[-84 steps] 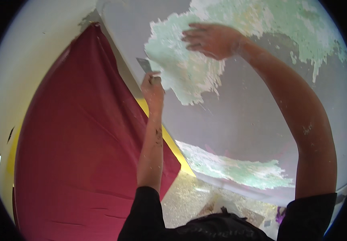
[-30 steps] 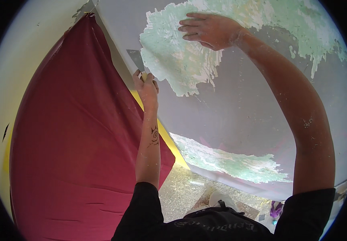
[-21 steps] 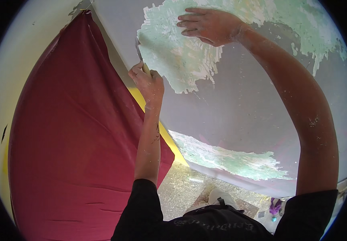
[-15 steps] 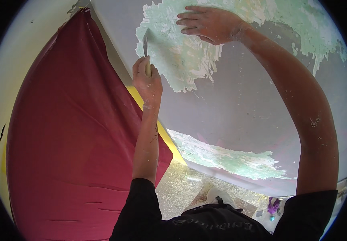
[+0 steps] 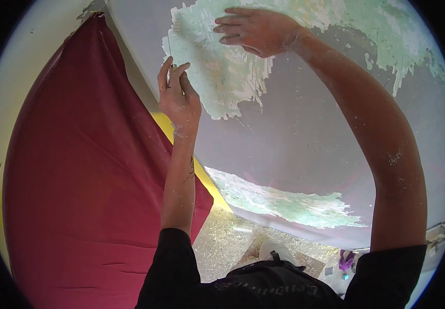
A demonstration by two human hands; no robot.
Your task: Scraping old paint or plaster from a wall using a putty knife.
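Closed around the handle of a scraper (image 5: 170, 50), my left hand (image 5: 179, 103) is raised in front of the wall, at the left edge of a scraped patch (image 5: 202, 77) of pale green and white. The scraper's blade shows edge-on as a thin line above my fingers, and most of the handle is hidden. Grey coating (image 5: 284, 134) surrounds the patch. My right hand (image 5: 258, 32) lies flat on the upper part of the patch, fingers stretched out to the left, holding nothing. White dust specks both hands and forearms.
A large dark red sheet (image 5: 88, 170) hangs along the left, beside a yellow strip (image 5: 212, 185). Lower on the wall runs another scraped band (image 5: 284, 201). Flakes litter the floor (image 5: 217, 242); a purple item (image 5: 346, 260) lies at lower right.
The scraper has turned in my left hand, its blade going from broad to edge-on, and my fingers have shifted on the handle. My right hand keeps its place on the patch.
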